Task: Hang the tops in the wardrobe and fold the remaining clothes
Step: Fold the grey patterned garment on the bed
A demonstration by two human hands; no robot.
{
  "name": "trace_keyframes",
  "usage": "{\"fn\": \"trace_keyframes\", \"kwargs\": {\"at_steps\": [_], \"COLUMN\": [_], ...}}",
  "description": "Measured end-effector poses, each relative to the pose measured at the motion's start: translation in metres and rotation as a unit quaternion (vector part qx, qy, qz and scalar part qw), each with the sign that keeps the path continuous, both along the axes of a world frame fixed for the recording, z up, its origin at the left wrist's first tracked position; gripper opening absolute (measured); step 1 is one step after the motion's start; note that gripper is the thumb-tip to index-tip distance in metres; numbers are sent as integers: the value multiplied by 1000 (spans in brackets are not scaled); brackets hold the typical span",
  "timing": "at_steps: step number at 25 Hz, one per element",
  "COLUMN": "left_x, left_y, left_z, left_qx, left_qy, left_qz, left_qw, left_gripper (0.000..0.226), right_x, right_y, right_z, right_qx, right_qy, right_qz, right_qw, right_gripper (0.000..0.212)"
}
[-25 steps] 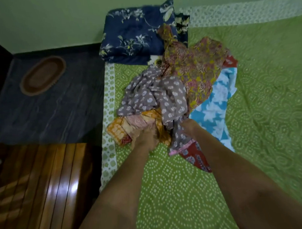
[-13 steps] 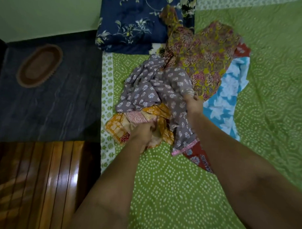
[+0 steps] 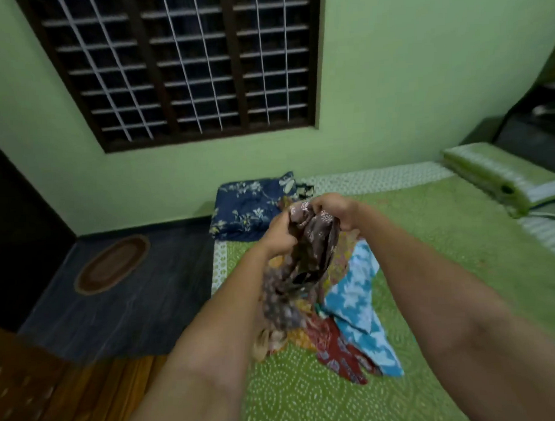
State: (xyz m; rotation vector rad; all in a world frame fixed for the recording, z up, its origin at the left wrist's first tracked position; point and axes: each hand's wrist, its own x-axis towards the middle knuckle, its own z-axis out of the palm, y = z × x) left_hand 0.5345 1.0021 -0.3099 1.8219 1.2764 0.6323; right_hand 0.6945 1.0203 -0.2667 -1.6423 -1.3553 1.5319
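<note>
At centre frame, the left hand [image 3: 278, 234] and right hand [image 3: 334, 208] each grip the top of a grey-brown printed garment [image 3: 306, 256], which hangs over the bed [image 3: 459, 235]. Below it lie a red garment [image 3: 337, 350] and a blue-and-white one [image 3: 354, 295]. Farther back sits a navy floral pillow [image 3: 247, 205].

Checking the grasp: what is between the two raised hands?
In the head view, only the bunched grey printed garment spans from left hand to right hand.

Both hands lifted grey garment [image 3: 306, 253] (view raised).
</note>
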Motion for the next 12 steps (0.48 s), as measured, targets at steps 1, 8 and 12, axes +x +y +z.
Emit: {"fn": "trace_keyframes", "kwargs": {"at_steps": [1, 8, 12], "left_x": [6, 12, 43], "left_y": [-9, -73, -101], "left_z": [36, 151, 182], "left_qx": [-18, 18, -73], "left_qy": [-27, 68, -196], "left_qz": [-23, -52, 35], "left_qw": [999, 996, 977], "left_gripper": [65, 17, 20], "right_x": [2, 43, 71], "right_y": [-17, -102, -120], "right_z": [39, 178, 185], "right_qx": [26, 267, 358], "right_qy": [-28, -147, -182], "right_qz": [8, -10, -117], "right_qw": [999, 952, 908], "right_gripper": [15, 30, 23]}}
